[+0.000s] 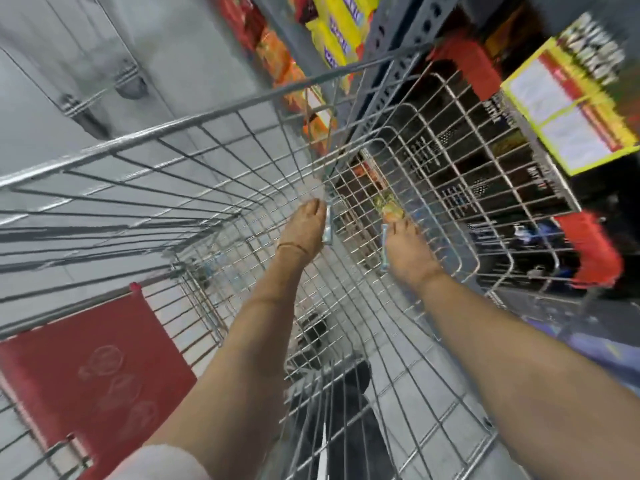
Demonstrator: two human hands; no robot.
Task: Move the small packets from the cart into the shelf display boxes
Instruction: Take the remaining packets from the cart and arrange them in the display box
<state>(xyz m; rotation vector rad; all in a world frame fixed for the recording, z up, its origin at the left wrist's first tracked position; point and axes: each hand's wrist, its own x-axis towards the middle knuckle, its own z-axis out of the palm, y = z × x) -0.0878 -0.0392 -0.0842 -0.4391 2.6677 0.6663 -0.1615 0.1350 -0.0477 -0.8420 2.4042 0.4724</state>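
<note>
So we're leaning way into the wire cart (221,161) here, both bare arms stretched down toward the far end of the basket. Our left hand (304,233) is closed around a slim pale-blue packet (328,226), which sticks out along the thumb side of the hand, just to its right. Our right hand (407,247) is doing pretty much the same thing, gripping another thin blue packet (384,249) that runs along the hand's left edge, so the two packets sit between the hands, close but not touching. Just past the right fingertips there's a small yellow-green packet (389,207) lying against the wire mesh, though it's blurry, so we can't really tell whether the fingers touch it. There's a thin band on the left wrist. Back near our left elbow is the red child-seat flap (93,368) of the cart. Beyond the right hand and off to its right, on the other side of the cart's wire wall, stands a yellow display box (568,109) on the shelf (391,50), packed with small dark sachets we can't read. Further out past the left hand the shelves hold yellow bags (341,26) and orange packs (277,57), all motion-smeared.
</note>
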